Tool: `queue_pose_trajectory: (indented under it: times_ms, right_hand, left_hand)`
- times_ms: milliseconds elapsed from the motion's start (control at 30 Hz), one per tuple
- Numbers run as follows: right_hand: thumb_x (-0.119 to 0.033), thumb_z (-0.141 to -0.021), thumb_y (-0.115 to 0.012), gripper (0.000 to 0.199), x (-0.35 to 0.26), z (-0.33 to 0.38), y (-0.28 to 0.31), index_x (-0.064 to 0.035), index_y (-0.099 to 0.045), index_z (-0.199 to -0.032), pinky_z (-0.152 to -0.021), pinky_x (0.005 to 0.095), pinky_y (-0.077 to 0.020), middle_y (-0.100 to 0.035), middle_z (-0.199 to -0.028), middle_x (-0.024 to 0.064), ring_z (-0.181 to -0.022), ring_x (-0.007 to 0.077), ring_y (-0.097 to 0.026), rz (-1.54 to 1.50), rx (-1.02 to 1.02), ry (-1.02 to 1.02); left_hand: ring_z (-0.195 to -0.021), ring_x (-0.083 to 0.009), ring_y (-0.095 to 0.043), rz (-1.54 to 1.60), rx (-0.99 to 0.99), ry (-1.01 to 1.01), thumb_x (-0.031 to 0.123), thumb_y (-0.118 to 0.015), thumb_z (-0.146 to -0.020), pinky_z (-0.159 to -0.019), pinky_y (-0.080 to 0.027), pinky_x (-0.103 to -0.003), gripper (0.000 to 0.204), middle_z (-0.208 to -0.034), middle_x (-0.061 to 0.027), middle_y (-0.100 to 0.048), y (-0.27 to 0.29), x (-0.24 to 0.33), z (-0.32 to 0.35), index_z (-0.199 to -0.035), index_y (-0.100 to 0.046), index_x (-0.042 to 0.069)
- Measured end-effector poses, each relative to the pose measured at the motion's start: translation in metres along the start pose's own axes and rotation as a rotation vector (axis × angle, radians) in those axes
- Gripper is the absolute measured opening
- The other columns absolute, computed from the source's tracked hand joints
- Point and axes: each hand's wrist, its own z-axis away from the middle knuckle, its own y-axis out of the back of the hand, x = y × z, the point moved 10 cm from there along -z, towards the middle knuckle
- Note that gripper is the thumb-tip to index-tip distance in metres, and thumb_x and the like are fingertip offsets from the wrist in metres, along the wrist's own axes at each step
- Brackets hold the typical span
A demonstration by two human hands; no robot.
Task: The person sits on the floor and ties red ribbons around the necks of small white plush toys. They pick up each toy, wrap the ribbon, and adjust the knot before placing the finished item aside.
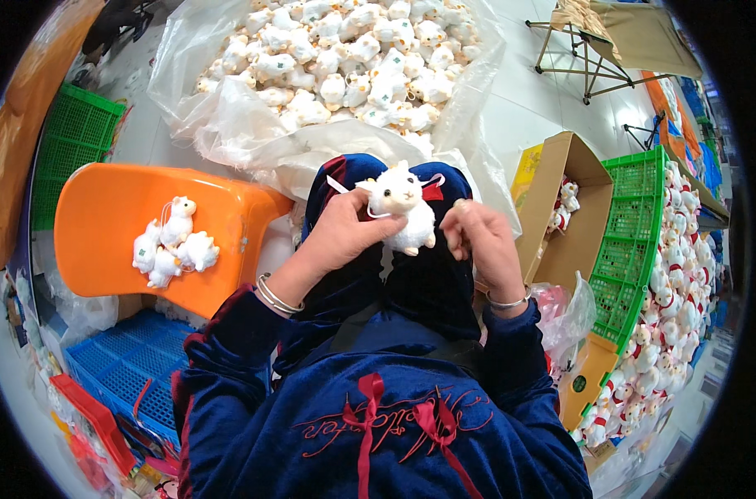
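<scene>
A small white plush animal point(400, 206) with dark eyes and pale feet is held above my lap. My left hand point(349, 226) is closed on its side, thumb across the body. A thin white cord loops out beside the toy's head near my left fingers. Just right of the toy, and apart from it, is my right hand point(483, 243) with its fingers curled together. Whatever the right fingers may pinch is too small or hidden to tell. Red ribbon point(433, 192) shows behind the toy; I cannot tell if it belongs to the toy or my trousers.
Several similar plush toys point(177, 241) lie on an orange plastic stool point(87, 216) at left. A large clear bag point(187, 91) of white toys stands ahead. At right are a cardboard box point(578, 241), a green crate point(627, 266) and red-trimmed toys point(669, 308). A blue crate point(137, 358) sits lower left.
</scene>
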Motion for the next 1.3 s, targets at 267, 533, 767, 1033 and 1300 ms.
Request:
queue_pose_trajectory:
  times_ms: [267, 533, 767, 1033, 1300]
  right_hand:
    - [-0.018, -0.099, -0.07, 0.042, 0.042, -0.014, -0.012, 0.0028, -0.059, -0.134, -0.066, 0.0204, -0.0454, -0.062, -0.11, 0.0024, -0.079, 0.0062, -0.056, -0.15, -0.02, -0.016]
    - [-0.006, -0.087, -0.076, 0.056, 0.029, -0.018, -0.006, 0.0042, -0.054, -0.139, -0.067, 0.0208, -0.0496, -0.059, -0.121, 0.0095, -0.076, 0.0067, -0.06, -0.075, 0.159, 0.124]
    - [-0.006, -0.081, -0.078, 0.039, -0.071, 0.005, -0.028, -0.0026, -0.067, -0.118, -0.086, 0.0332, -0.0511, -0.061, -0.115, 0.0148, -0.096, 0.0239, -0.062, 0.747, 0.175, 0.636]
    - [-0.008, -0.085, -0.07, 0.011, -0.057, -0.019, -0.098, -0.0054, -0.07, -0.096, -0.09, 0.0426, -0.0478, -0.063, -0.105, 0.0107, -0.107, 0.0333, -0.057, 1.198, -0.361, 0.592]
    - [-0.013, -0.098, -0.065, 0.015, -0.098, -0.064, -0.012, 0.0018, -0.063, -0.097, -0.068, 0.0357, -0.0494, -0.064, -0.088, 0.0097, -0.075, 0.0215, -0.062, 0.567, 0.352, 0.69]
  left_hand:
    - [-0.068, -0.0026, -0.051, 0.156, -0.104, 0.201, 0.026, -0.082, -0.088, -0.057, -0.038, -0.019, 0.044, -0.09, 0.0029, -0.065, 0.0, -0.04, -0.003, -0.122, -0.069, 0.002]
    - [-0.075, -0.0051, -0.059, 0.065, -0.148, 0.259, 0.026, -0.083, -0.087, -0.064, -0.046, -0.021, 0.047, -0.095, 0.0004, -0.069, 0.004, -0.045, -0.001, -0.123, -0.069, 0.0]
    - [-0.094, -0.0112, -0.069, -0.147, -0.169, 0.153, 0.023, -0.081, -0.084, -0.086, -0.054, -0.028, 0.044, -0.104, -0.0077, -0.075, -0.009, -0.033, -0.004, -0.117, -0.072, -0.005]
    - [-0.083, -0.0121, -0.066, -0.385, -0.244, 0.095, 0.023, -0.08, -0.081, -0.079, -0.053, -0.031, 0.036, -0.091, -0.0079, -0.074, -0.023, -0.045, -0.014, -0.106, -0.073, -0.002]
    - [-0.093, -0.0153, -0.07, -0.194, -0.185, 0.054, 0.023, -0.076, -0.082, -0.088, -0.055, -0.031, 0.045, -0.101, -0.0117, -0.076, -0.014, -0.037, -0.009, -0.116, -0.071, -0.006]
